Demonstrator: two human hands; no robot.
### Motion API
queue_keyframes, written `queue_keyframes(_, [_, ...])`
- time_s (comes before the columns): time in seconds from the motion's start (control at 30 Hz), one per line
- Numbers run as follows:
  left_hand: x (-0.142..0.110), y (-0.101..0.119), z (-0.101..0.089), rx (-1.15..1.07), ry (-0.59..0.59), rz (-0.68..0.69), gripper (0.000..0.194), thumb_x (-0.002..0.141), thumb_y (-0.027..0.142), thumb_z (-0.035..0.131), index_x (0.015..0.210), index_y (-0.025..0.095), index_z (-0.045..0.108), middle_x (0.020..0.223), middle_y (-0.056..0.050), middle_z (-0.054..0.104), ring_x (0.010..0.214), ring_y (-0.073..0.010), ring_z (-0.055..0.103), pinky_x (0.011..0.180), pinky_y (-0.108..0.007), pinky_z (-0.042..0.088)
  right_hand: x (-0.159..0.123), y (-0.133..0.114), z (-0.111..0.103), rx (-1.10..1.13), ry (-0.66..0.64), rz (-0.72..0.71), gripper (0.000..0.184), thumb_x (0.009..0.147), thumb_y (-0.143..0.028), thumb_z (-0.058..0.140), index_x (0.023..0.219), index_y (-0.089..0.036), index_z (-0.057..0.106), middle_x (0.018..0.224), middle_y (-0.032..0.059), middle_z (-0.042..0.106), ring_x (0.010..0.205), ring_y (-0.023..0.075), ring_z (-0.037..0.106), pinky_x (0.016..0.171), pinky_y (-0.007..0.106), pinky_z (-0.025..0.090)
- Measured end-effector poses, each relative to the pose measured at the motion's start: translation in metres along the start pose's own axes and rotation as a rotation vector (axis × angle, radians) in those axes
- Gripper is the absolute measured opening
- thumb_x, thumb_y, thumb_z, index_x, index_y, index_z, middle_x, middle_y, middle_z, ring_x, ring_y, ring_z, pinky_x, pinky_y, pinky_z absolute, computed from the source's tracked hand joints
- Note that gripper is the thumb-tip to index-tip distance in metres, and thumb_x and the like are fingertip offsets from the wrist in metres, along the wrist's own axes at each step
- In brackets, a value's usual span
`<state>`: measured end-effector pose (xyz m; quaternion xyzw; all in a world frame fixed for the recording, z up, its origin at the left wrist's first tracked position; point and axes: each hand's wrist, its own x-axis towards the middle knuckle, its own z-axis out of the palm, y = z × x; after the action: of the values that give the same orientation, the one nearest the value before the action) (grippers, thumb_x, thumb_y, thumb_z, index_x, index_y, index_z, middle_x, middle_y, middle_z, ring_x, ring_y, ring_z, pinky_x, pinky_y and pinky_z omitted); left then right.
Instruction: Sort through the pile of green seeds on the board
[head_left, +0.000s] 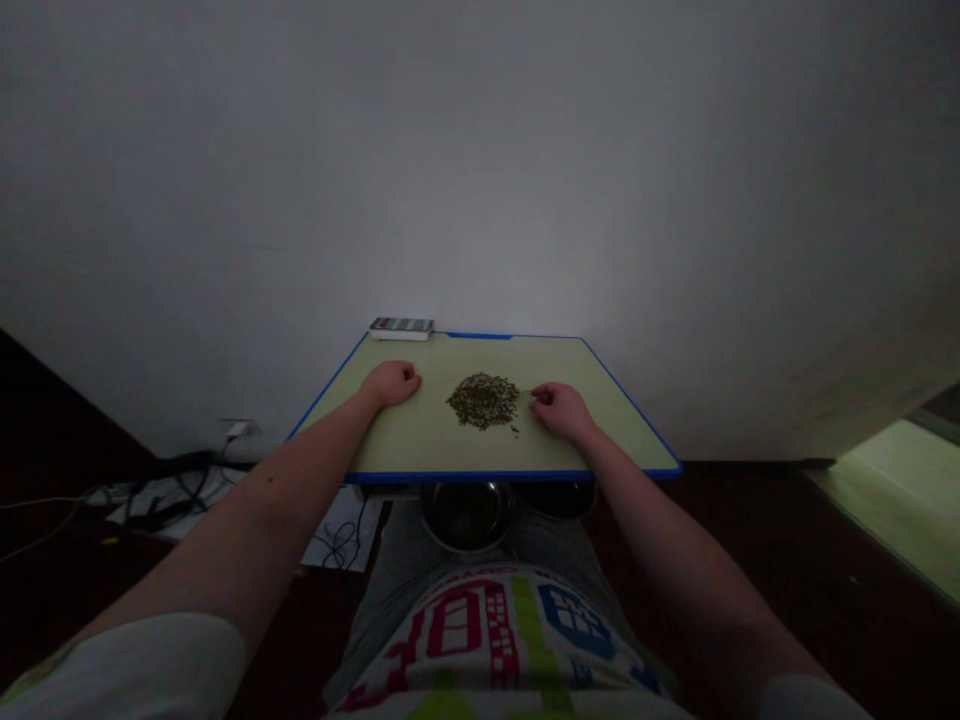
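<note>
A loose pile of small greenish-brown grains (pixel 484 400) lies on the pale board (pixel 420 445) with the blue edge. Just right of the pile, my right hand (pixel 561 410) is closed in a pinch. A thin, stick-like piece (pixel 526 392) pokes out of its fingertips toward the grains; its kind is too small to tell. To the left of the pile, apart from it, my left hand (pixel 394 382) rests on the board with its fingers curled into a loose fist. Nothing shows in that fist.
A white device with a dark striped top (pixel 402 328) sits at the board's far left corner, near the wall. Below the near edge, a round metal bowl (pixel 466 515) and a second dark container (pixel 556 498) are over my lap. Cables (pixel 196 487) lie on the left floor.
</note>
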<state>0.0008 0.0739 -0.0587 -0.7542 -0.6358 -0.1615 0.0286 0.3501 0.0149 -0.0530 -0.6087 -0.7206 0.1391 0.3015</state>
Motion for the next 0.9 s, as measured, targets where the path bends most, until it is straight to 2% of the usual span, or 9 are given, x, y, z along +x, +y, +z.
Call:
queue_keyframes(0.2, [0.001,-0.001,0.002,-0.011,0.001,0.01,0.033,0.074,0.044,0.041,0.072,0.019,0.063,0.073,-0.007,0.066,0.069,-0.0191,0.057,0.061,-0.028,0.039,-0.005,0.003,-0.002,0.001,-0.021,-0.022,0.025,0.069,-0.022,0.06,0.092,-0.015,0.07,0.078,0.0045,0.069,0.069,0.0137,0.06,0.068,0.024,0.044])
queue_keyframes(0.47, [0.002,-0.001,0.001,0.008,-0.004,0.006,0.033,0.075,0.044,0.042,0.072,0.019,0.063,0.075,-0.008,0.067,0.07,-0.0194,0.058,0.061,-0.028,0.039,-0.011,0.011,-0.003,0.108,-0.094,-0.028,0.023,0.067,-0.018,0.06,0.088,-0.015,0.069,0.067,0.002,0.067,0.058,0.0119,0.058,0.056,0.021,0.043])
queue_keyframes(0.9, [0.002,-0.001,0.0,0.007,0.009,0.011,0.032,0.075,0.044,0.043,0.071,0.019,0.063,0.074,-0.008,0.066,0.069,-0.0199,0.058,0.059,-0.028,0.039,-0.019,0.011,-0.011,0.187,-0.144,-0.001,0.026,0.067,-0.017,0.062,0.092,-0.013,0.069,0.072,0.0042,0.068,0.057,0.0107,0.057,0.055,0.021,0.044])
